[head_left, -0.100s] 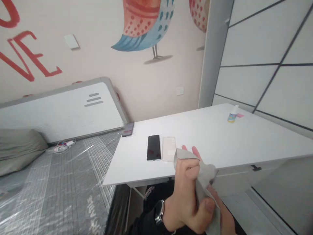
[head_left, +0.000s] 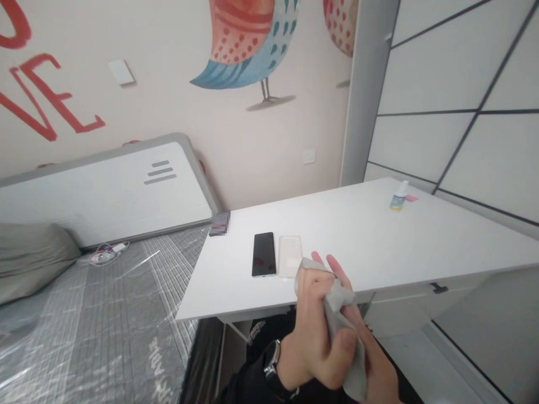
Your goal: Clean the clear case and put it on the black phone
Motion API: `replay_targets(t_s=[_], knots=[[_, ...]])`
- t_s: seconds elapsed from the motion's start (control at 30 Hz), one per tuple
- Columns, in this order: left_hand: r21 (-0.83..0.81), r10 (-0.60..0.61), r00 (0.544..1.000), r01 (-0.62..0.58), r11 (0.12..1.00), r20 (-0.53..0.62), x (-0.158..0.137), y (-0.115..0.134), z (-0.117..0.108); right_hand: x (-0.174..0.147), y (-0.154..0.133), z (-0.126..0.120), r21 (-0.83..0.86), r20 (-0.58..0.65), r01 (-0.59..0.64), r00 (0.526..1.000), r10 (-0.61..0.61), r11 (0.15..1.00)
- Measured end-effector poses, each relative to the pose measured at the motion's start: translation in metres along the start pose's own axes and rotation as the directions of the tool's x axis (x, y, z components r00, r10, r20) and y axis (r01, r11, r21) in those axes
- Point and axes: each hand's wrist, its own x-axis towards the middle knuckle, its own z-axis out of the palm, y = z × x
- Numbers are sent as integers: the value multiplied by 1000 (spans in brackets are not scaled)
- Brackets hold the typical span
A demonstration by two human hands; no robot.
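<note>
Both hands hold a grey cloth [head_left: 337,320] – the left hand [head_left: 314,336] closed around it, the right hand [head_left: 374,365] under it – just in front of the white table [head_left: 379,235], near the phone [head_left: 264,254].

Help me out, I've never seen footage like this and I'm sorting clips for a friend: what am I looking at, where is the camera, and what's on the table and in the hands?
There is no machine here. The camera sits on a person's head and looks forward and down, so you see their own two bare hands at the bottom. The left hand, with a watch on the wrist, and the right hand together grip a grey cloth. Beyond them is a white table. On it lie a black phone, a clear phone case right beside it, and a small bottle at the far end. A bed wrapped in plastic stands to the left.
</note>
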Motion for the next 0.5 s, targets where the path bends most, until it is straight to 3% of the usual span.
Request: replay_targets(t_s=[0.17,0.3,0.4,0.5], knots=[[-20,57,991,-60,998,-121,7,-10,-5,0,-7,17,29,90,-41,995,38,999],[83,95,966,-77,994,-242,18,-12,-16,-4,8,14,-31,40,-74,996,75,997],[134,57,931,-9,991,-361,23,-11,-25,-11,24,8,-53,72,-152,985,156,987],[140,62,879,5,990,-472,21,-11,-27,-13,31,5,-117,96,-137,984,149,984]])
